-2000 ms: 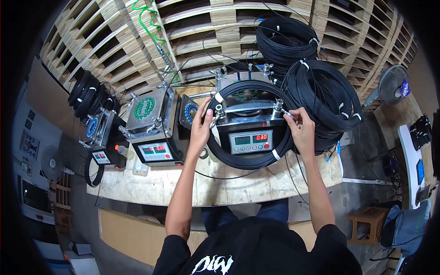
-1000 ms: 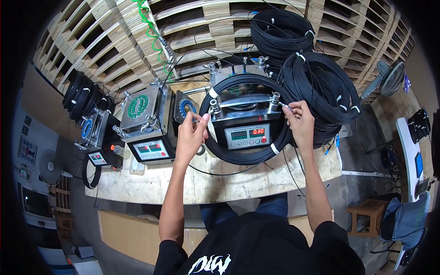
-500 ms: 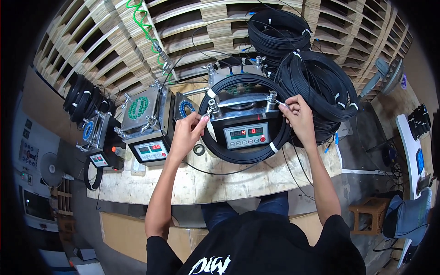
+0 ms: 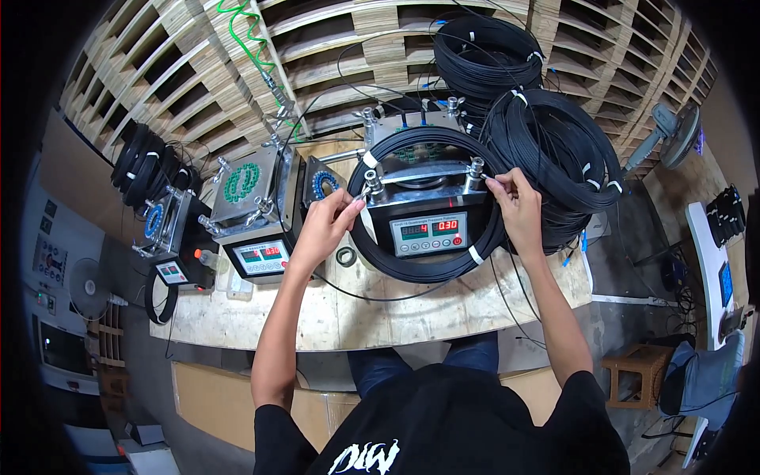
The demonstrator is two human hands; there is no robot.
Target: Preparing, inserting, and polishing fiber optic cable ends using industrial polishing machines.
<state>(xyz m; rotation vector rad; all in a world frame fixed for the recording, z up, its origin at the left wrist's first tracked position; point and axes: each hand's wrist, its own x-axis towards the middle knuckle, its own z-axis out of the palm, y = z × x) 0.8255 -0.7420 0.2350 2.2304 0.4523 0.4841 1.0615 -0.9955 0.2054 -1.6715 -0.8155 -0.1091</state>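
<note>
In front of me stands a black box-shaped machine with a metal top plate and a lit digital panel. A large coil of black cable hangs around its front, with white ties on it. My left hand is closed, thumb and finger pinching the small lever of the left front clamp screw. At the other front corner, my right hand pinches the lever of the right front clamp screw. My fingertips partly hide both levers.
Two similar machines stand left, one with a ring of green fittings, the other with a blue ring. Stacked cable coils rise at the right. A black tape roll lies on the wooden table. Loose cable crosses the table.
Both hands stay at the two front clamp screws, with barely any movement. The view has shifted slightly, and the lit digits on the panels look different.
</note>
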